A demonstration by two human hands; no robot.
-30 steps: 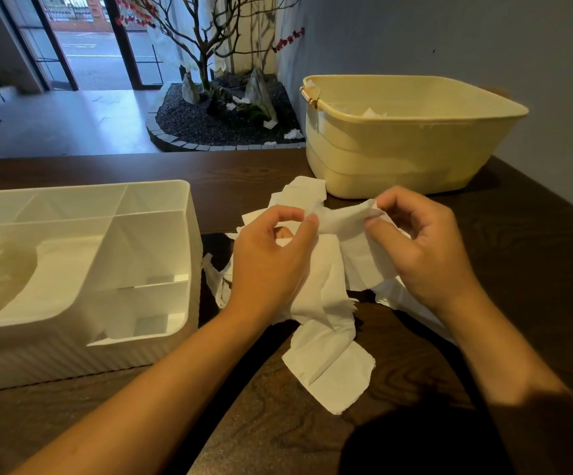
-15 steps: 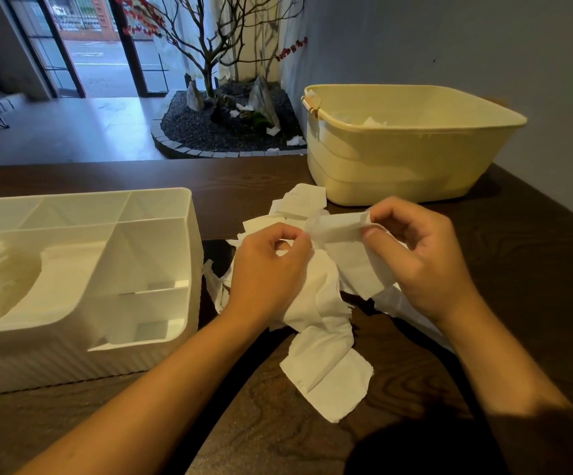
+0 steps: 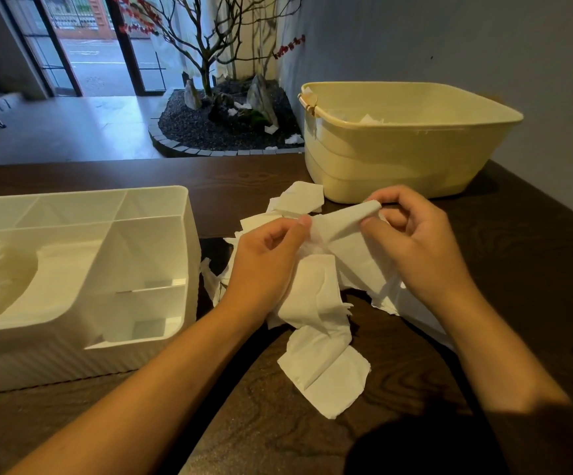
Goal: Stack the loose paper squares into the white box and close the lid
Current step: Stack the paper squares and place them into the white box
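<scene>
A heap of loose white paper squares (image 3: 324,368) lies on the dark wooden table in front of me. My left hand (image 3: 264,269) and my right hand (image 3: 415,248) both pinch one crumpled paper square (image 3: 343,222) above the heap, each at one end. The white box (image 3: 189,255) stands open at the left, with several compartments and some paper in its rounded left section. No lid shows in view.
A cream plastic tub (image 3: 408,166) with a few paper scraps inside stands at the back right, close behind my right hand. The table's far edge runs behind the box and the tub. Beyond it is an indoor rock garden with a bare tree (image 3: 216,108).
Both hands have pulled slightly apart, stretching the held square between them. The view has shifted a little, and the heap on the table stays put.
</scene>
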